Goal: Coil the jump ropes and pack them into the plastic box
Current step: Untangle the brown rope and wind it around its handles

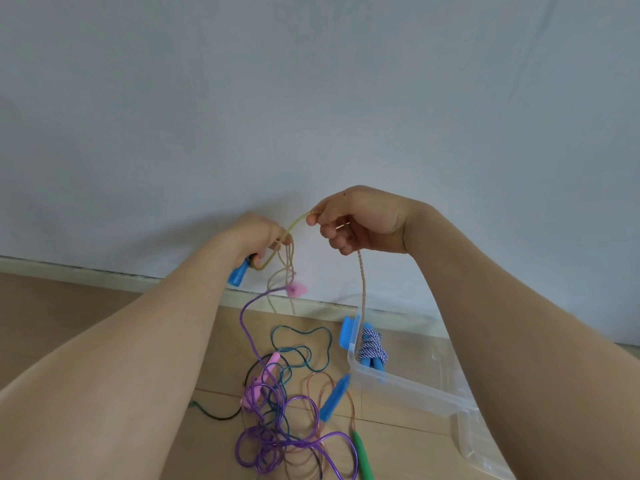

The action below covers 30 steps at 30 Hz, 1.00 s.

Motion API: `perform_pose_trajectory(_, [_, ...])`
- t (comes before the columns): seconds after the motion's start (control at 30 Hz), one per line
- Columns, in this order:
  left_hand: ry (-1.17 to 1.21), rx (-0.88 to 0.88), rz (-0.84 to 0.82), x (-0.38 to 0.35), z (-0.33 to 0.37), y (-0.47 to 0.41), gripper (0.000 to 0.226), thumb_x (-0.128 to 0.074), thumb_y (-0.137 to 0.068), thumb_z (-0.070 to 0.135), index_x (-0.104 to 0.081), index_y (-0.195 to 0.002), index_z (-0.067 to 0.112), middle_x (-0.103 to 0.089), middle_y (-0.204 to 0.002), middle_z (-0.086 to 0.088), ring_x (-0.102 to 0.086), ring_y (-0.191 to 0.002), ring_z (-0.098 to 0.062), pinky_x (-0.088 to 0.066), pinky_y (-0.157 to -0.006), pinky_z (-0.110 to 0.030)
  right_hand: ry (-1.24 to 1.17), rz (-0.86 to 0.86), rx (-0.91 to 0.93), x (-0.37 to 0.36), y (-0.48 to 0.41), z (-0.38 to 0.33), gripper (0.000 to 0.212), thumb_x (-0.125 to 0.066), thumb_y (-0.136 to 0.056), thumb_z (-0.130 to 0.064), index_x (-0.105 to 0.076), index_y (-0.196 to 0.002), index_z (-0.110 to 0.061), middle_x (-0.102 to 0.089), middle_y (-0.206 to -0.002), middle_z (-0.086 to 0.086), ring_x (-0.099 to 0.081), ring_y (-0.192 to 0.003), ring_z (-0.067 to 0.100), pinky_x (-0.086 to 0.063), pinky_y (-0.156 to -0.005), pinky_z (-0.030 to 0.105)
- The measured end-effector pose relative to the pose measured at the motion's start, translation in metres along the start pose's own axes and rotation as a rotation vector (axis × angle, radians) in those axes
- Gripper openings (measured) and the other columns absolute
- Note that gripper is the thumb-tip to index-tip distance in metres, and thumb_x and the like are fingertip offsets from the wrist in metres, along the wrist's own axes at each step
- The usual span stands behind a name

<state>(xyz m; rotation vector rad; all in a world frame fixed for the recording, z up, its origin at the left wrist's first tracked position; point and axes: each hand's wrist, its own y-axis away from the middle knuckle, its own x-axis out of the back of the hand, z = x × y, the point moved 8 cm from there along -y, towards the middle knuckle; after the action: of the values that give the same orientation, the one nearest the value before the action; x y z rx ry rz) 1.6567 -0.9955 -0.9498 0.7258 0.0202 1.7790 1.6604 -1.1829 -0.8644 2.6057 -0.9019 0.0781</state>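
Box (408,388) holds one coiled rope (372,346) — my left hand (258,235) grips a handle (238,276) and loops (288,259), my right hand (362,220) pinches the cord (362,282) — floor tangle (277,414) is left to coil.

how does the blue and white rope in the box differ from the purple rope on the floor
The blue-and-white rope is bundled inside the plastic box; the purple rope sprawls in loose tangled loops on the floor. The blue-and-white rope looks braided and striped; the purple rope is smooth translucent tubing. Both are jump ropes.
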Motion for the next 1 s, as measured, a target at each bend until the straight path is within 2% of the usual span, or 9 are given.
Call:
perform_pose_trajectory(0.13, [0.194,-0.137,-0.070,0.001,0.020,0.012,0.030,-0.066,-0.086,0.029,-0.080,-0.099,0.005,-0.078,-0.093,-0.010,-0.041,-0.049,-0.015,-0.039,-0.050,-0.026,-0.064,0.005,-0.075,0.003,-0.002,0.014,0.019,-0.054,-0.093,0.003,-0.067,-0.106,-0.001,-0.069,-0.087,0.021,-0.076,-0.095,0.038,-0.063,-0.088,0.044])
perform_pose_trajectory(0.23, [0.415,-0.188,-0.260,-0.008,0.037,0.017,0.048,-0.044,-0.091,0.030,-0.078,-0.110,0.002,-0.074,-0.096,-0.014,-0.046,-0.054,-0.017,-0.039,-0.052,-0.028,-0.023,0.055,-0.148,0.012,-0.001,0.026,0.023,-0.055,-0.092,0.002,-0.067,-0.111,0.001,-0.062,-0.079,0.013,-0.067,-0.070,0.025,-0.060,-0.068,0.036])
perform_pose_trajectory(0.3, [0.518,-0.193,-0.393,-0.018,0.045,0.024,0.056,-0.034,-0.087,0.015,-0.069,-0.125,-0.007,-0.072,-0.105,-0.020,-0.050,-0.060,-0.019,-0.042,-0.058,-0.031,0.044,0.123,-0.167,0.022,-0.002,0.032,0.026,-0.057,-0.093,-0.005,-0.067,-0.116,0.001,-0.056,-0.075,0.008,-0.046,-0.058,0.017,-0.040,-0.054,0.027])
perform_pose_trajectory(0.43, [0.372,-0.202,-0.520,-0.039,0.048,0.036,0.060,-0.032,-0.080,-0.021,-0.059,-0.133,-0.012,-0.070,-0.109,-0.021,-0.055,-0.081,-0.022,-0.050,-0.073,-0.029,0.156,0.186,-0.161,0.034,-0.002,0.033,0.031,-0.076,-0.086,-0.019,-0.071,-0.110,-0.001,-0.051,-0.079,0.006,-0.031,-0.056,0.014,-0.026,-0.052,0.027])
perform_pose_trajectory(0.57, [0.199,-0.105,-0.465,-0.047,0.038,0.035,0.042,-0.042,-0.093,-0.023,-0.054,-0.133,-0.016,-0.069,-0.106,-0.025,-0.073,-0.086,-0.028,-0.062,-0.075,-0.031,0.175,0.048,-0.233,0.021,0.003,0.038,0.032,-0.074,-0.091,-0.015,-0.072,-0.114,0.007,-0.057,-0.078,0.006,-0.031,-0.056,0.013,-0.025,-0.049,0.024])
perform_pose_trajectory(0.7, [-0.387,0.018,-0.324,-0.037,0.007,0.024,0.036,-0.038,-0.102,-0.002,-0.050,-0.136,-0.008,-0.064,-0.122,-0.026,-0.072,-0.102,-0.041,-0.062,-0.088,-0.054,0.100,-0.013,-0.249,0.013,0.007,0.039,0.025,-0.059,-0.100,-0.002,-0.070,-0.122,0.004,-0.075,-0.095,0.016,-0.059,-0.055,0.014,-0.053,-0.051,0.024])
perform_pose_trajectory(0.77, [-0.516,0.058,-0.245,-0.026,-0.001,0.019,0.025,-0.038,-0.102,0.002,-0.053,-0.120,-0.007,-0.065,-0.114,-0.025,-0.073,-0.092,-0.039,-0.063,-0.079,-0.050,0.064,-0.036,-0.257,0.009,0.007,0.038,0.025,-0.054,-0.103,0.002,-0.067,-0.124,0.002,-0.076,-0.099,0.019,-0.067,-0.056,0.014,-0.058,-0.053,0.025])
perform_pose_trajectory(0.87, [-0.388,0.062,-0.084,-0.010,0.005,0.007,0.018,-0.043,-0.096,0.008,-0.056,-0.098,-0.005,-0.071,-0.083,-0.015,-0.050,-0.049,-0.022,-0.042,-0.060,-0.030,-0.046,0.012,-0.242,0.007,0.005,0.031,0.026,-0.047,-0.105,0.004,-0.067,-0.121,0.003,-0.075,-0.092,0.020,-0.071,-0.057,0.014,-0.057,-0.051,0.022])
perform_pose_trajectory(1.0, [0.072,-0.051,-0.036,-0.011,0.030,0.008,0.017,-0.045,-0.093,0.008,-0.058,-0.099,-0.002,-0.065,-0.076,-0.015,-0.045,-0.050,-0.020,-0.037,-0.047,-0.026,-0.479,0.142,-0.103,0.015,0.001,0.014,0.041,-0.026,-0.098,0.015,-0.060,-0.121,0.015,-0.068,-0.104,0.028,-0.079,-0.085,0.038,-0.065,-0.065,0.033])
